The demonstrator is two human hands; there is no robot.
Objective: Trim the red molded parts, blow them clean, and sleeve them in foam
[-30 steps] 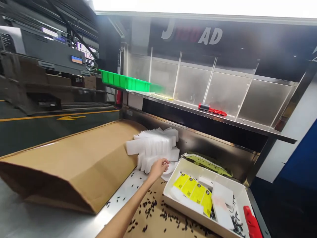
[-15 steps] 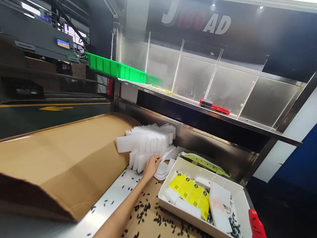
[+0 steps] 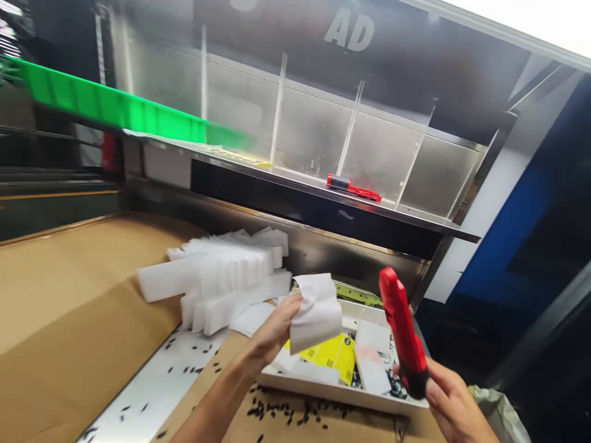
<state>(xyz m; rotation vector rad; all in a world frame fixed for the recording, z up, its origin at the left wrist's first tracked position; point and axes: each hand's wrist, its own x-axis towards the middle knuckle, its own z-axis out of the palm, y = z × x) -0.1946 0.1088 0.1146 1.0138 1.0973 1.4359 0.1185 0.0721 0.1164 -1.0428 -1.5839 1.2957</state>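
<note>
My left hand (image 3: 276, 330) is closed on a thin white sheet (image 3: 316, 312) and holds it up over the white tray (image 3: 341, 392). The red tool (image 3: 402, 332) stands upright at the tray's right end, gripped in my right hand (image 3: 450, 405). A stack of white foam blocks (image 3: 221, 277) lies fanned out just left of my left hand. In the tray are yellow labels (image 3: 333, 352), white pads and small black bits.
Brown cardboard (image 3: 69, 307) covers the bench on the left. Small black pieces (image 3: 286, 412) are scattered on the metal surface and cardboard in front. A metal shelf (image 3: 295, 184) above carries another red tool (image 3: 353, 186) and a green bin (image 3: 111, 107).
My left hand has lifted a white sheet away from the foam stack. My right hand has come into view holding the red tool upright. The view has swung right.
</note>
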